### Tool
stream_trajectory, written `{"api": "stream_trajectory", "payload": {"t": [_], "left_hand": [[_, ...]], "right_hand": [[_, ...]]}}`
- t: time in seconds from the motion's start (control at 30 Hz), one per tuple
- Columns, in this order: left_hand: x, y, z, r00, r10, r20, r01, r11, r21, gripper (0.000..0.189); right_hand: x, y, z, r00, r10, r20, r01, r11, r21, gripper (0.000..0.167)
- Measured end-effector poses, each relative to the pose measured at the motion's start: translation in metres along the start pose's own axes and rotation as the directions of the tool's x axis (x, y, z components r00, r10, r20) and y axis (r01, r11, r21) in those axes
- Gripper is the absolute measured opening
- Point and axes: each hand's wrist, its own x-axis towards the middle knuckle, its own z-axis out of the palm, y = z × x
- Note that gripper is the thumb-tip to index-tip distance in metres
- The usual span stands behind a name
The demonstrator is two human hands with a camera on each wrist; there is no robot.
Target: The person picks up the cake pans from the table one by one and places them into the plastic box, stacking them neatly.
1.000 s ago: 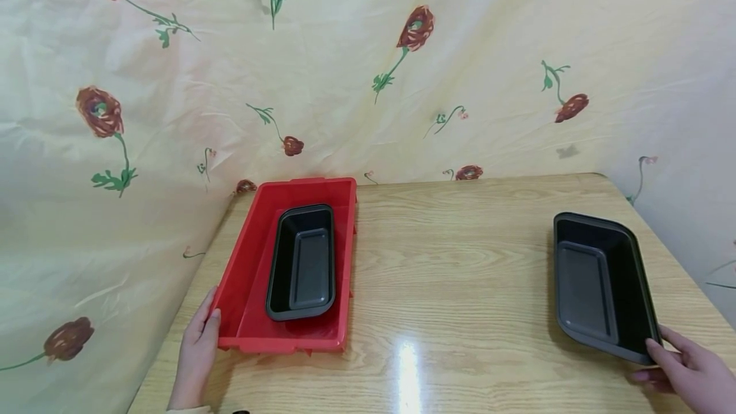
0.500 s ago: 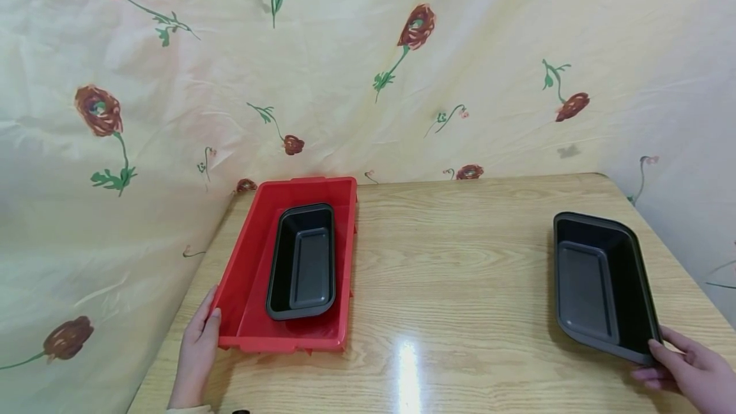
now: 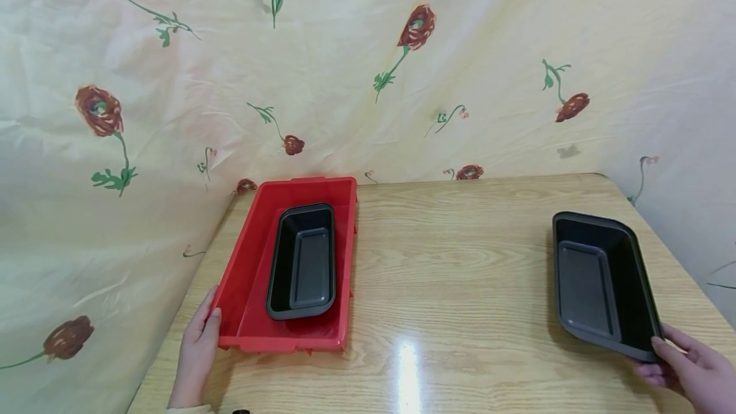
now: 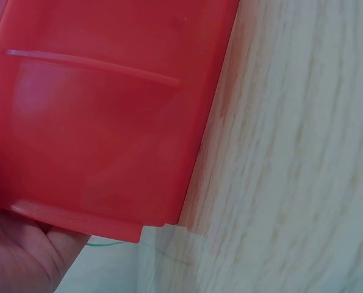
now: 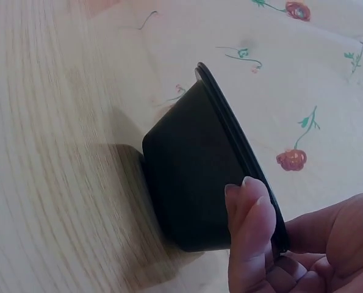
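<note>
A red plastic tray (image 3: 287, 344) lies on the left of the table, and my left hand (image 3: 197, 350) grips its near left corner, thumb at the rim. Inside the tray sits a black loaf pan (image 3: 310, 267). In the left wrist view the tray's outer wall (image 4: 108, 134) fills much of the picture; the hand (image 4: 28, 250) is partly cut off. On the right, my right hand (image 3: 692, 369) pinches the near right corner of a second black loaf pan (image 3: 586, 292). That pan looks tilted in the right wrist view, its rim held between thumb and fingers (image 5: 254, 220).
The wooden table (image 3: 448, 260) stretches between the tray and the second pan. Flower-patterned cloth (image 3: 345, 69) hangs behind it and at both sides. A small dark object (image 3: 241, 411) is cut off at the bottom edge.
My right thumb has shifted very slightly to the right along the pan's corner. The left hand, the tray and the pan in it have stayed put.
</note>
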Motion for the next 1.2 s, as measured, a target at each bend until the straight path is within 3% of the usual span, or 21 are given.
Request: {"api": "stream_trajectory", "payload": {"t": [0.43,1.2], "left_hand": [[0.0,0.0,0.0,1.0,0.004,0.007,-0.004,1.0,0.004,0.053],[0.001,0.0,0.0,1.0,0.01,0.0,-0.01,1.0,-0.004,0.054]], "right_hand": [[0.007,0.004,-0.003,0.998,-0.021,0.057,0.018,0.999,0.052,0.053],[-0.008,-0.013,0.008,0.996,-0.085,0.019,0.084,0.996,0.037,0.055]]}}
